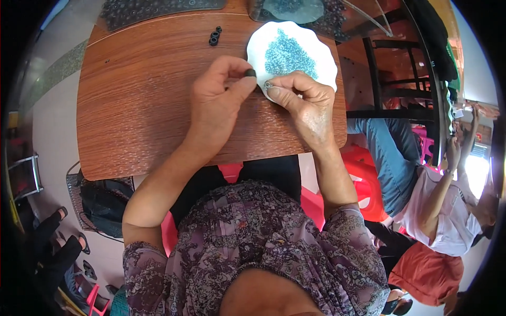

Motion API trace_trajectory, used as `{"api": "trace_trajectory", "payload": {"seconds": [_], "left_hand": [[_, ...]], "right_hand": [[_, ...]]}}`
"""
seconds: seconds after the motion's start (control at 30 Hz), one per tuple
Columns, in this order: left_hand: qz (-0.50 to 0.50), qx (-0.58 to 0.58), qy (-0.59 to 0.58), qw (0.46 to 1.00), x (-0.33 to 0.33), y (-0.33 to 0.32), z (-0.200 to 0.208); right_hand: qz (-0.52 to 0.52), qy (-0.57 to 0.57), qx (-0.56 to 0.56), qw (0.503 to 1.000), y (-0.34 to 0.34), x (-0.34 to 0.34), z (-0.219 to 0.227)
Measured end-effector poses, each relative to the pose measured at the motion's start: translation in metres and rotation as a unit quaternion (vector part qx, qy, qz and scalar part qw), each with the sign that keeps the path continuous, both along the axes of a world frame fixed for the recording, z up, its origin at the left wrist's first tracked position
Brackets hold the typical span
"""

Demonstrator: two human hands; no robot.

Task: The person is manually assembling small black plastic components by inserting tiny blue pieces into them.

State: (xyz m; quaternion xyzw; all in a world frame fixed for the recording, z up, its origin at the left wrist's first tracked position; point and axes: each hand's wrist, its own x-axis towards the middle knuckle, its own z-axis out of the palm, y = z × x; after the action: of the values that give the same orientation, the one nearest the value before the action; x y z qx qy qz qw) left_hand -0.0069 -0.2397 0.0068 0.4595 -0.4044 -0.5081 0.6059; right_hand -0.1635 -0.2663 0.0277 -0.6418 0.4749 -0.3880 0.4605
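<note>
My left hand (224,87) is closed, pinching a small black cylindrical part (250,73) between thumb and fingers. Just beside it, my right hand (305,97) holds a tiny shiny ring-like piece (268,85) between thumb and forefinger; its exact kind is too small to tell. Both hands are over the near edge of a white scalloped plate (326,60), on which lies a heap of tiny teal pieces (287,55). Beyond my left hand, a few small black round parts (214,39) stand in a short row on the wooden table (137,105).
Along the far edge lie a dark tray of black round parts (137,13) and, at right, another tray with a clear bag of teal pieces (294,9). A black metal frame (392,113) and a seated person in jeans (382,163) are to my right. A basket (100,205) sits at lower left.
</note>
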Motion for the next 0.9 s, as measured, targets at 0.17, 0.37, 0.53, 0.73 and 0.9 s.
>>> {"api": "trace_trajectory", "payload": {"seconds": [0.17, 0.37, 0.53, 0.73, 0.9], "left_hand": [[-0.024, 0.052, 0.04, 0.998, 0.005, 0.003, 0.002], [-0.012, 0.096, 0.181, 0.979, 0.01, 0.005, 0.0], [0.021, 0.085, 0.171, 0.981, 0.009, 0.009, 0.002], [0.061, 0.061, 0.112, 0.99, 0.007, 0.01, -0.006], [0.094, 0.006, 0.03, 0.995, 0.009, 0.009, -0.009]], "right_hand": [[0.02, 0.042, -0.069, 0.997, 0.003, 0.016, 0.0], [0.008, 0.051, -0.161, 0.986, 0.006, 0.032, -0.012], [-0.01, 0.122, -0.389, 0.913, 0.005, 0.04, -0.017], [-0.007, 0.103, -0.348, 0.932, 0.007, 0.042, -0.018], [0.021, 0.122, -0.418, 0.9, 0.005, 0.043, -0.019]]}}
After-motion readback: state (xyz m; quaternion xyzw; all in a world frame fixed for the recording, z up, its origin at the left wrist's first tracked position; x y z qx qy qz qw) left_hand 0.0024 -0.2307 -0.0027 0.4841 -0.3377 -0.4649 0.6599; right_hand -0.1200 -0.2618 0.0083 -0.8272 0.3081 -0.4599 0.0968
